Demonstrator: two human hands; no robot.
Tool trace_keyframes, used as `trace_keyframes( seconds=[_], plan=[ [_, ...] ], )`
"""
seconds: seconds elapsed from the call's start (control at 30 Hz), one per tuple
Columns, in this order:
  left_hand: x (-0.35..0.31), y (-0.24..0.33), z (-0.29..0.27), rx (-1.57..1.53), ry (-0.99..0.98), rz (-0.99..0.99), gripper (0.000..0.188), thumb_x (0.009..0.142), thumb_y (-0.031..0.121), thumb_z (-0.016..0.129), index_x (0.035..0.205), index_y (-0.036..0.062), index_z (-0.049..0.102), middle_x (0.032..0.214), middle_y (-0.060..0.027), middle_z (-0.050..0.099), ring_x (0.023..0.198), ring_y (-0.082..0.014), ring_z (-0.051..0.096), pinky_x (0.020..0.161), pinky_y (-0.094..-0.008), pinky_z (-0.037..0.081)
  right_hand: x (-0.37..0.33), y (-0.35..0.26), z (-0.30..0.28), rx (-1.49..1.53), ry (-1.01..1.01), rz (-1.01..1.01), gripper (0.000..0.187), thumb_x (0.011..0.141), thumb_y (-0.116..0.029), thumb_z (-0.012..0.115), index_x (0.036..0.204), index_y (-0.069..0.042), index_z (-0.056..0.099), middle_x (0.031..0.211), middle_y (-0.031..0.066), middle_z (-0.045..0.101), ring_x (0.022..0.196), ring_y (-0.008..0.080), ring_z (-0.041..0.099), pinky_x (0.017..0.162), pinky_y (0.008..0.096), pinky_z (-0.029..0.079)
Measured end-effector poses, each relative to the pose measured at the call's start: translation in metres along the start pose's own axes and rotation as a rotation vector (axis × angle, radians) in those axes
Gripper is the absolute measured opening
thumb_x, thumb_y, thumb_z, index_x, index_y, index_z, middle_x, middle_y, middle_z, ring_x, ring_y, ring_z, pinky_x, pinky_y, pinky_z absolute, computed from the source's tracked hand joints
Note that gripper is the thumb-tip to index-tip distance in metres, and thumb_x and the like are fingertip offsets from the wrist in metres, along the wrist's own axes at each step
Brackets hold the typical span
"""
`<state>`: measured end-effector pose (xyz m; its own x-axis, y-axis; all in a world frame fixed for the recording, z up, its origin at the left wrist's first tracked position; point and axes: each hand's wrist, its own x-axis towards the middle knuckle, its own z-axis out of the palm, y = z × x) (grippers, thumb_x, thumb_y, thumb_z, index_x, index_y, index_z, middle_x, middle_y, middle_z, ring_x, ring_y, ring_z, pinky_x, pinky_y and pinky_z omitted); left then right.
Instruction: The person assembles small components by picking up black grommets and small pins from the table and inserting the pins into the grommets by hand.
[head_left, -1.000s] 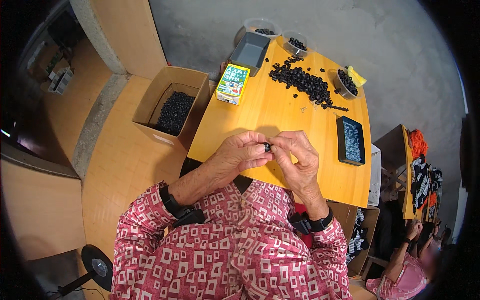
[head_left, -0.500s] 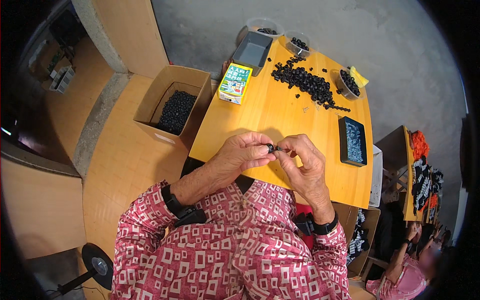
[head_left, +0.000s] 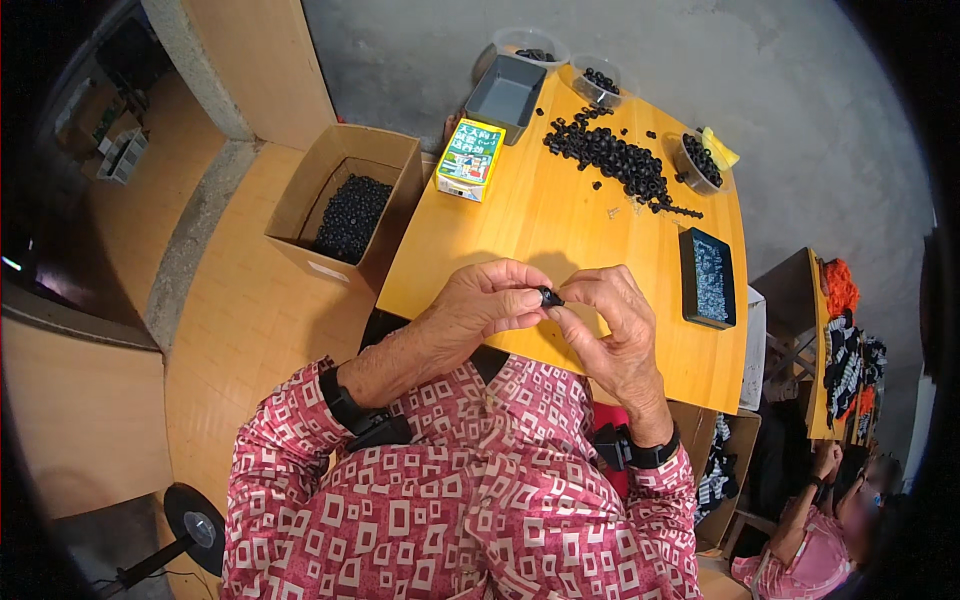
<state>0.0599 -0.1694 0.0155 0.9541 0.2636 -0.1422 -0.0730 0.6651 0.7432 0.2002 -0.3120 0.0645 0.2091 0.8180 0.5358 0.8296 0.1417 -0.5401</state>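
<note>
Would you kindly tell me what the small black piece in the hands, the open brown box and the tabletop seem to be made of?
Small black piece: perhaps plastic or rubber, smooth with a slight sheen; too small to be sure.
Open brown box: apparently cardboard, matt, with thin brown walls.
Tabletop: probably wood or wood-look laminate, faintly satiny, with grain streaks.

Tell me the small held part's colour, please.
The small held part is black, best in head view.

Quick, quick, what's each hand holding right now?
Left hand: closed, pinching a small black piece.
Right hand: closed, fingertips on the piece's other end; too small to tell if that's a separate part.
</note>
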Motion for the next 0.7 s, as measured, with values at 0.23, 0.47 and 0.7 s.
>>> trace_keyframes(
  seconds=[0.23, 0.47, 0.7],
  plan=[
    [0.0, -0.001, 0.001, 0.007, -0.021, -0.02, 0.02, 0.093, 0.01, 0.065, 0.111, 0.0028, 0.062, 0.107, -0.0051, 0.062, 0.1, -0.0127, 0.063, 0.089, -0.0232, 0.056, -0.003, -0.001, -0.007, -0.009, -0.057, -0.006, 0.022, 0.076, -0.002, 0.075, 0.096, -0.001, 0.068, 0.09, 0.0111, 0.064, 0.084, 0.028, 0.06, 0.072, 0.0365, 0.05],
    [-0.001, -0.003, 0.004, 0.008, -0.025, -0.03, 0.021, 0.093, 0.01, 0.065, 0.112, 0.0022, 0.062, 0.108, -0.0068, 0.063, 0.102, -0.0145, 0.065, 0.089, -0.0234, 0.055, -0.009, -0.002, -0.01, -0.033, -0.054, -0.011, 0.021, 0.075, -0.002, 0.075, 0.094, -0.001, 0.068, 0.089, 0.0106, 0.064, 0.082, 0.0273, 0.06, 0.072, 0.0364, 0.05],
    [-0.003, 0.002, 0.007, 0.027, -0.024, -0.075, 0.023, 0.093, 0.009, 0.064, 0.114, 0.0016, 0.061, 0.11, -0.0086, 0.065, 0.1, -0.0162, 0.067, 0.086, -0.0221, 0.056, -0.011, 0.002, -0.01, -0.041, 0.03, -0.069, 0.02, 0.072, 0.0, 0.076, 0.09, -0.001, 0.068, 0.085, 0.0102, 0.064, 0.076, 0.0258, 0.06, 0.067, 0.0343, 0.049]
  ],
)
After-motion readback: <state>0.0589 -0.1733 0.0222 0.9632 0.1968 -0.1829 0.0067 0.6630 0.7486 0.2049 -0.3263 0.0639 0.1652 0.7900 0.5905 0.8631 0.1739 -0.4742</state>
